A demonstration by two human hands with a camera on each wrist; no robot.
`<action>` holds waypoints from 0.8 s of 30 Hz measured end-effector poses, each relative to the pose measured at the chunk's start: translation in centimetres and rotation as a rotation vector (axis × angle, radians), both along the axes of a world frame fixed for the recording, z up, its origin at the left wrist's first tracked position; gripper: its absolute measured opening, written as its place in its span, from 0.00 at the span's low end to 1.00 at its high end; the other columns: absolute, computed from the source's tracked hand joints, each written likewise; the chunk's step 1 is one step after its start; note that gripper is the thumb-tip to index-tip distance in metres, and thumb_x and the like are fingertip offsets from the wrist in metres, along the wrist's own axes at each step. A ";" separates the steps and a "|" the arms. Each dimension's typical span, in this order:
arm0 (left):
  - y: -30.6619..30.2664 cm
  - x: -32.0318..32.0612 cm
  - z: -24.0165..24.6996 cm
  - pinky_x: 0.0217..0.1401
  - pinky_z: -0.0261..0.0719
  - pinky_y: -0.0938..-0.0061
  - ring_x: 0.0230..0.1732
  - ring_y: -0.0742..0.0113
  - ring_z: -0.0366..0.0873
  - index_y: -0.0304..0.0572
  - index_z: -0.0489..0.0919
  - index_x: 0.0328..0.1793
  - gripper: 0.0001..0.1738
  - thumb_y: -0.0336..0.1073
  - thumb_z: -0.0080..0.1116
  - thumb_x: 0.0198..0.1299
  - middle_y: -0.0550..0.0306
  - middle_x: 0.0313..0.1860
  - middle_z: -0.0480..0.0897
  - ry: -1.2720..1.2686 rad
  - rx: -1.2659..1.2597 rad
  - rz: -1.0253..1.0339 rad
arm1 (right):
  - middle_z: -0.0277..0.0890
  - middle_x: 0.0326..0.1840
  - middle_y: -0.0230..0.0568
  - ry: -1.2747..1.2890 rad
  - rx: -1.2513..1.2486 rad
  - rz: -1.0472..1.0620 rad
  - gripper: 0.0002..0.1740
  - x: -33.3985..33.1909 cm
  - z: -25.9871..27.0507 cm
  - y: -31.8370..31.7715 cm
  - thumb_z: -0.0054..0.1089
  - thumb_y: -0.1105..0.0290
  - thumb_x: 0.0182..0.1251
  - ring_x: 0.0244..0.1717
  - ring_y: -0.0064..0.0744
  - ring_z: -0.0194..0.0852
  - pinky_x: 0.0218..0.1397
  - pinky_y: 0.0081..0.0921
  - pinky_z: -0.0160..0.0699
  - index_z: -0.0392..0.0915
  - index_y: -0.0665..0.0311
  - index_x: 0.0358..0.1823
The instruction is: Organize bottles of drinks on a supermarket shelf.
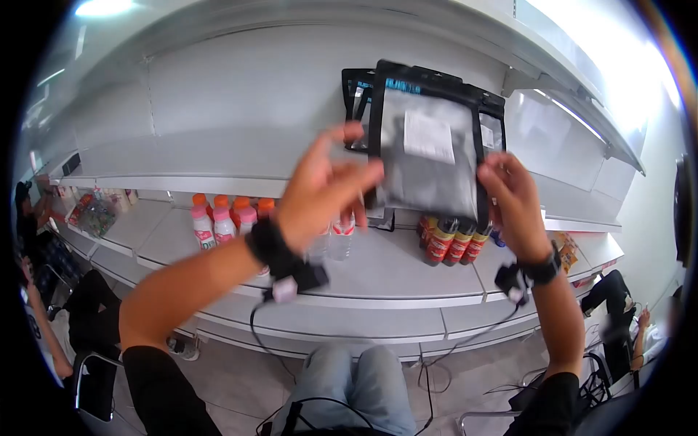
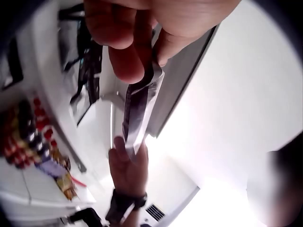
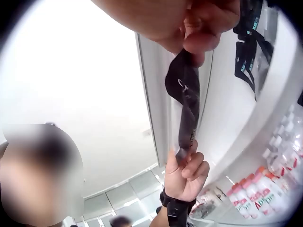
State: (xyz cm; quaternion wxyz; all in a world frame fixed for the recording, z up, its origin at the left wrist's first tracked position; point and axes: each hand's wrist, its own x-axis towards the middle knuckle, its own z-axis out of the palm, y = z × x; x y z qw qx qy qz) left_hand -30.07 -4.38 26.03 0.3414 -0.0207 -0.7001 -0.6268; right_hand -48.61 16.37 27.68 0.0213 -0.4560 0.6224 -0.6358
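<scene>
Black-edged pouch (image 1: 429, 156) held up, upper centre of the head view, flat face to the camera. Left hand (image 1: 320, 196) pinches its left edge between thumb and fingertips, other fingers spread. Right hand (image 1: 512, 207) pinches the right edge, fingers curled. More pouches (image 1: 356, 94) hang just behind. On the shelf (image 1: 407, 272) below: pink-capped bottles (image 1: 214, 221) lower left, brown bottles (image 1: 454, 245) under the pouch.

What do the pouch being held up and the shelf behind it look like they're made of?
The pouch looks like flexible plastic: a glossy clear window in a black border, bending where seen edge-on. The shelf is probably painted metal: smooth white, with a thin folded front edge.
</scene>
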 end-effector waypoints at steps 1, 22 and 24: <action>-1.9 -1.3 1.7 0.16 0.69 0.81 0.18 0.72 0.77 0.42 0.63 0.69 0.29 0.39 0.61 0.66 0.59 0.32 0.79 0.009 -0.073 0.029 | 0.73 0.37 0.26 -0.003 0.030 0.077 0.17 -0.8 1.5 -1.2 0.60 0.62 0.71 0.22 0.12 0.66 0.20 0.11 0.55 0.73 0.64 0.55; -9.0 -4.0 3.3 0.67 0.69 0.68 0.63 0.65 0.73 0.38 0.75 0.63 0.21 0.39 0.57 0.68 0.56 0.60 0.79 -0.051 -0.707 0.097 | 0.81 0.54 0.35 0.146 0.120 0.160 0.19 -3.0 1.1 -3.5 0.56 0.61 0.71 0.51 0.22 0.77 0.48 0.24 0.75 0.75 0.61 0.59; -5.8 -0.3 1.6 0.50 0.76 0.77 0.47 0.71 0.81 0.37 0.78 0.58 0.16 0.36 0.55 0.68 0.57 0.48 0.84 -0.123 -0.518 -0.087 | 0.83 0.46 0.37 0.148 0.228 0.228 0.15 -1.2 -0.6 -0.8 0.55 0.62 0.73 0.41 0.20 0.79 0.35 0.16 0.72 0.78 0.63 0.54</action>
